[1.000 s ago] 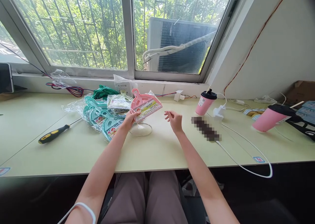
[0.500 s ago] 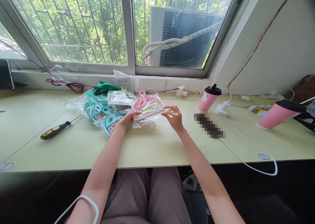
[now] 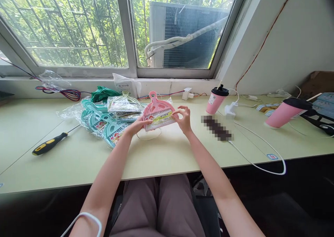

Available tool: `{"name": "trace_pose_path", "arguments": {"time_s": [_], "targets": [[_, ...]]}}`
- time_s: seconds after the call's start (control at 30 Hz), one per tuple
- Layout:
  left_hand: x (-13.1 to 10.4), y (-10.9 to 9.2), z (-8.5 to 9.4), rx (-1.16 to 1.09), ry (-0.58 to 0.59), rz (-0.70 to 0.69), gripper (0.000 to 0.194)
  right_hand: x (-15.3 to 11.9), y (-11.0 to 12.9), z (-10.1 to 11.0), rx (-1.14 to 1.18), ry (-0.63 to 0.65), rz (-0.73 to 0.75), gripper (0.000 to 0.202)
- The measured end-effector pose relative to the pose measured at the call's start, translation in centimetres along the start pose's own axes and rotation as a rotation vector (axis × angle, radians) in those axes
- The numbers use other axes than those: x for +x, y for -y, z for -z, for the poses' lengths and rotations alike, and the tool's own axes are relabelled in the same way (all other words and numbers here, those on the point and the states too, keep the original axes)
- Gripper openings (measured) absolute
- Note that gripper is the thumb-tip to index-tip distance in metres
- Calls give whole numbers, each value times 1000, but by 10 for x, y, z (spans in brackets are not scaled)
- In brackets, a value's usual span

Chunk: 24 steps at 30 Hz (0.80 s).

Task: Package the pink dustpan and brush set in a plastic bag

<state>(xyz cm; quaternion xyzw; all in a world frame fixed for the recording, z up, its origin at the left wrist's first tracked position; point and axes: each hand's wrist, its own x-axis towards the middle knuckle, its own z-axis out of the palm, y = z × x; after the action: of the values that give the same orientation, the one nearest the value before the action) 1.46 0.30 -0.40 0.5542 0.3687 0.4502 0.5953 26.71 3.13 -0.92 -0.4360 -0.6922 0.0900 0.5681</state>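
A small pink dustpan in a clear plastic wrapper is held up over the table, its handle pointing away and a printed yellow-and-white label facing me. My left hand grips its lower left corner, thumb on the front. At the right edge, my right hand pinches the packet with thumb and forefinger. Left of it lie similar teal dustpans in crinkled wrappers, partly behind my left hand. Behind them is a light green wrapped dustpan.
A screwdriver with a black and yellow handle lies at the left. To the right are an upright pink cup, a tipped pink cup, a white charger and a looped white cable. Green plastic sits by the window.
The pink dustpan has been tilted up, so its label faces me more squarely. My right fingers have drawn together at its right edge. The whole view has shifted slightly.
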Motion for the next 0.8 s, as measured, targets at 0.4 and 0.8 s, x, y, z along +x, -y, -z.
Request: {"name": "trace_pose_path", "arguments": {"time_s": [0.4, 0.8], "targets": [[-3, -11, -9, 52, 37, 28, 69, 1, -11, -7, 827, 469, -704, 36], [12, 12, -28, 163, -221, -112, 95, 2, -20, -18, 893, 149, -830, 22]]}}
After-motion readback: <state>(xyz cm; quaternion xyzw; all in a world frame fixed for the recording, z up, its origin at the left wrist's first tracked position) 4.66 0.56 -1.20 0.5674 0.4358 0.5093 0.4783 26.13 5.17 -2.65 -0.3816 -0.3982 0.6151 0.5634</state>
